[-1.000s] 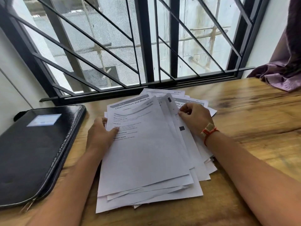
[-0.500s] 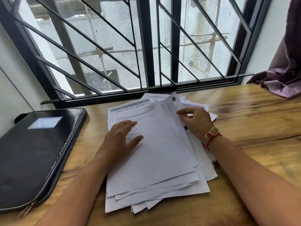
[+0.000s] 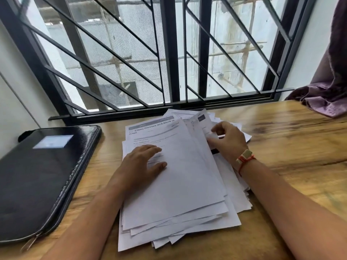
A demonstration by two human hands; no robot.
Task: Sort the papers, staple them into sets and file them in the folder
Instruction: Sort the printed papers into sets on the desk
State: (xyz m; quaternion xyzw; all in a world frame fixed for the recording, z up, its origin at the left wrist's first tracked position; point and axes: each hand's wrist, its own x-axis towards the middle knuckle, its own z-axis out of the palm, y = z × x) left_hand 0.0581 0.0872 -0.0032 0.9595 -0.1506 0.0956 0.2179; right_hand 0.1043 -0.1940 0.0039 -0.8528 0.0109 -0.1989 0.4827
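Observation:
A loose, fanned stack of white printed papers (image 3: 187,184) lies on the wooden table (image 3: 291,151) in front of me. My left hand (image 3: 142,164) rests flat on the top sheet with straight fingers. At the stack's right edge my right hand (image 3: 227,141) pinches the edges of a few sheets between thumb and fingers, lifting them slightly. A black zipped folder (image 3: 43,177) lies shut on the table to the left. No stapler is in view.
A barred window (image 3: 169,62) runs along the table's far edge. A purple cloth (image 3: 326,98) hangs over the far right corner. A white wall (image 3: 13,102) stands to the left of the folder.
My left hand slid from gripping the stack's left edge onto the top sheet and now lies flat. My right hand stayed at the right edge, fingering the sheets.

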